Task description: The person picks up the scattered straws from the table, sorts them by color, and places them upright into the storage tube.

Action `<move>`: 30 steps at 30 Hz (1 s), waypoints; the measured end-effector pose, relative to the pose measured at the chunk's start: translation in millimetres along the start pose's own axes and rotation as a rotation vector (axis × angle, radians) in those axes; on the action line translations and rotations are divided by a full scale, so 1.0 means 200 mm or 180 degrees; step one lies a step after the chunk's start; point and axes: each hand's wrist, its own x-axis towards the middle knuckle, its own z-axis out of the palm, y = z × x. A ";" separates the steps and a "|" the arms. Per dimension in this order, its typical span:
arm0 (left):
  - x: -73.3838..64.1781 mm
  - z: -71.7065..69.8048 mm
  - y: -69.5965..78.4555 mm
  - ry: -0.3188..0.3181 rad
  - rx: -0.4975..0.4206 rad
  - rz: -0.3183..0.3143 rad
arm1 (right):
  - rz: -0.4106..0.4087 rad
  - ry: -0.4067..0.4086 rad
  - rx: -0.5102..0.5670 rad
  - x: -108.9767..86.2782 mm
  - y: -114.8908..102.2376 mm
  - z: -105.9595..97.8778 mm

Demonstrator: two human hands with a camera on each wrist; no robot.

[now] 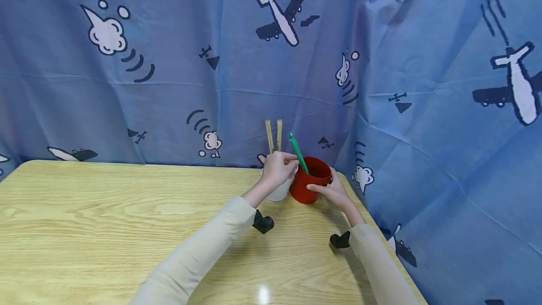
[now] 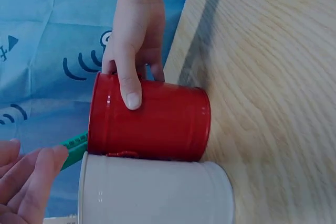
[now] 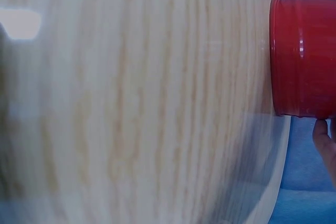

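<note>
A red metal cup (image 1: 303,191) stands upright at the table's far right corner, touching the white cup (image 2: 157,192) beside it. My right hand (image 1: 336,193) grips the red cup from the right, its thumb across the outer wall. A slim green stick with dark print (image 1: 298,153) leans out of the red cup's mouth toward the left. My left hand (image 1: 277,169) pinches the green stick just above the rim, thumb and fingertips against it. Two thin tan sticks (image 1: 279,134) rise behind the left hand from the white cup. The green stick's lower end is hidden inside the red cup.
Both cups stand on a wood-grain table (image 1: 106,229) near its back and right edges. A blue curtain with printed airplanes (image 1: 178,51) hangs close behind and to the right. A small black piece (image 1: 263,222) shows under the left wrist, another (image 1: 340,240) beside the right.
</note>
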 end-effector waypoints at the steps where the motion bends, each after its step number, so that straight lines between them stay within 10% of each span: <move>1: -0.01 0.00 -0.01 -0.0026 0.0050 0.0045 | 0.0002 0.0013 -0.0019 0.00 0.00 -0.01; 11: -0.17 -0.09 -0.07 -0.0159 0.0503 0.0325 | -0.0008 0.0061 -0.0121 -0.01 0.02 -0.06; 23: -0.35 -0.38 -0.22 -0.0193 0.1247 0.0300 | -0.0054 -0.0004 -0.0001 -0.01 0.03 -0.08; 30: -0.42 -0.55 -0.30 -0.0427 0.1140 0.0218 | -0.0029 -0.0115 -0.0041 -0.03 0.03 -0.14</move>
